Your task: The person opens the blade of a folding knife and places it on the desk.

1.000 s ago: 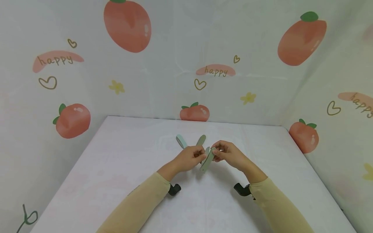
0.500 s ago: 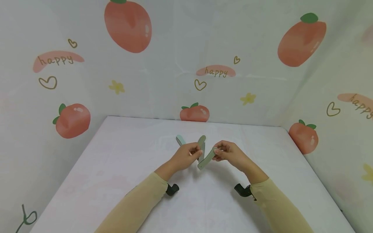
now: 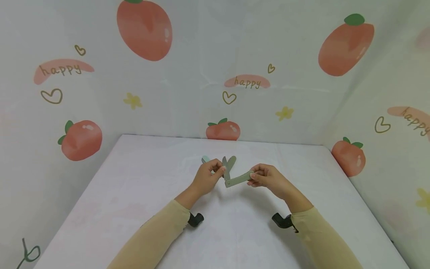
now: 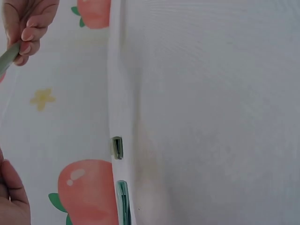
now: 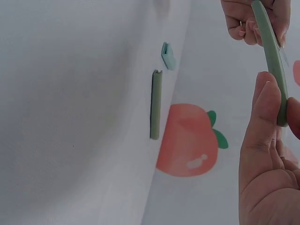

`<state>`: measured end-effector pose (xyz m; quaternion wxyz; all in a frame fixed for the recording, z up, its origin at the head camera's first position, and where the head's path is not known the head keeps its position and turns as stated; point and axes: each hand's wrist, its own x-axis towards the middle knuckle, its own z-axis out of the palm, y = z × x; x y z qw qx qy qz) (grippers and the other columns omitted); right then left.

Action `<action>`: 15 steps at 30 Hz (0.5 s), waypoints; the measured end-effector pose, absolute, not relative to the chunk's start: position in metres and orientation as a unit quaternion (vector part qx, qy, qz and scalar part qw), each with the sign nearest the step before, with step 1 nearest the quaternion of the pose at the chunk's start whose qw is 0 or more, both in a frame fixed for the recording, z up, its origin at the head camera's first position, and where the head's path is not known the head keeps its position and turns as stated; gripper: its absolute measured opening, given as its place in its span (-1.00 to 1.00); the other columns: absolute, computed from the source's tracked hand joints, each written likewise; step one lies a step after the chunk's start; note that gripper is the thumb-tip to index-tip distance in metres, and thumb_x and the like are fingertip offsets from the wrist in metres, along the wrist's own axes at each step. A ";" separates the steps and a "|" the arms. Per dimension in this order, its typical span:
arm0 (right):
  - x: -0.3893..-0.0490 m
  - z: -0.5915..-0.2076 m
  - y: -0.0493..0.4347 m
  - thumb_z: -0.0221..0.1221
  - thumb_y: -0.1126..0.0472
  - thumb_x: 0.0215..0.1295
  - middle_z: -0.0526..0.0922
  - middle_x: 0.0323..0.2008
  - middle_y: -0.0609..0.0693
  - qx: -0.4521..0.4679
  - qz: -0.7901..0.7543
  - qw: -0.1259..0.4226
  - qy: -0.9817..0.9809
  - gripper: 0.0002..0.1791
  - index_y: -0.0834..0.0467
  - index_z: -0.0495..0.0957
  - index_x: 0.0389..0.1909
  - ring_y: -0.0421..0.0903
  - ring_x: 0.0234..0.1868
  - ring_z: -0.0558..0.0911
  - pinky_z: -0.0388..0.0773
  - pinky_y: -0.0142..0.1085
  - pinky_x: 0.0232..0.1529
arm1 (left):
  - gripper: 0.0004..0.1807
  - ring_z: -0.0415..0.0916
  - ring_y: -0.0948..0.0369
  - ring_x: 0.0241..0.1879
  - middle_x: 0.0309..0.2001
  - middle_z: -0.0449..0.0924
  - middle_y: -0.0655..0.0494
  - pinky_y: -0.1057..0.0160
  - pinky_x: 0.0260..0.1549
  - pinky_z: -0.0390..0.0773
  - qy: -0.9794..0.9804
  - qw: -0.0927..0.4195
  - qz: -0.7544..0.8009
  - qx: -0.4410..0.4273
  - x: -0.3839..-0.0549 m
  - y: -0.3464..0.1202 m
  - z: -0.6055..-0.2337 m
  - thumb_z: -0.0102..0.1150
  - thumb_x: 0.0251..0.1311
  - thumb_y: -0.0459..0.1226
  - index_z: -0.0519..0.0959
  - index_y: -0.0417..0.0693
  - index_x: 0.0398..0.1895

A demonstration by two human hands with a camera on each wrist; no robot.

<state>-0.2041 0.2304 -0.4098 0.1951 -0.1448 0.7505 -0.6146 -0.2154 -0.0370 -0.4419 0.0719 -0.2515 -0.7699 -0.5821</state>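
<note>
In the head view, a folding knife with a sage-green handle (image 3: 237,180) is held above the table between both hands. My right hand (image 3: 268,181) pinches the free end of the handle between thumb and fingers. The grey blade (image 3: 225,169) stands swung out from the handle at a wide angle, tip upward. My left hand (image 3: 205,178) has thumb and fingers at the blade, pinching it. In the right wrist view the handle (image 5: 271,51) runs from the right thumb (image 5: 266,98) up to the left hand (image 5: 262,18), which hides behind it in part.
Behind the hands lie a folded olive-green knife (image 3: 231,162) and a folded pale-blue knife (image 3: 205,159), partly covered by the left hand. A white cloth covers the table (image 3: 151,179). A printed curtain (image 3: 188,56) hangs behind it and at both sides.
The blade has swung out of the handle from a narrow angle to a wide one. My left hand has moved left and up with it, while the handle has turned flatter.
</note>
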 end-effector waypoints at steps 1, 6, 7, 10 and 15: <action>-0.204 -0.410 0.231 0.14 0.26 0.48 0.68 -0.25 0.09 -0.142 -0.619 0.197 0.747 -0.68 0.47 0.40 0.00 -0.12 -0.20 0.71 0.63 -0.27 -0.06 | -0.85 0.56 0.19 -0.39 -0.48 0.63 0.11 0.20 -0.35 0.42 -0.767 0.085 -0.587 -0.245 -0.215 -0.037 -0.442 0.17 0.39 -0.33 0.54 -0.10 -0.40; -0.203 -0.409 0.231 0.14 0.28 0.48 0.69 -0.26 0.06 -0.134 -0.632 0.201 0.737 -0.71 0.46 0.41 -0.01 -0.15 -0.20 0.71 0.63 -0.29 -0.06 | -0.87 0.60 0.02 -0.37 -0.48 0.61 -0.04 0.23 -0.32 0.48 -0.760 0.111 -0.602 -0.217 -0.212 -0.037 -0.438 0.15 0.39 -0.39 0.54 -0.21 -0.37; -0.203 -0.408 0.231 0.14 0.28 0.47 0.69 -0.26 0.06 -0.134 -0.632 0.199 0.737 -0.71 0.46 0.41 -0.01 -0.15 -0.20 0.71 0.63 -0.29 -0.06 | -0.87 0.60 0.00 -0.36 -0.46 0.61 -0.07 0.23 -0.31 0.50 -0.760 0.105 -0.604 -0.214 -0.211 -0.036 -0.436 0.13 0.39 -0.40 0.54 -0.24 -0.36; -0.203 -0.406 0.231 0.14 0.28 0.48 0.68 -0.26 0.07 -0.139 -0.627 0.191 0.743 -0.70 0.47 0.40 -0.01 -0.14 -0.21 0.71 0.63 -0.28 -0.07 | -0.88 0.56 0.08 -0.35 -0.42 0.60 -0.15 0.27 -0.29 0.50 -0.765 0.073 -0.607 -0.205 -0.204 -0.038 -0.427 0.09 0.42 -0.42 0.52 -0.30 -0.31; -0.202 -0.402 0.232 0.14 0.29 0.47 0.67 -0.25 0.13 -0.142 -0.607 0.175 0.762 -0.71 0.46 0.41 0.00 -0.11 -0.20 0.71 0.63 -0.27 -0.08 | -0.92 0.44 0.26 -0.36 -0.33 0.58 -0.17 0.35 -0.32 0.45 -0.766 0.015 -0.613 -0.193 -0.198 -0.043 -0.422 0.12 0.40 -0.42 0.49 -0.33 -0.16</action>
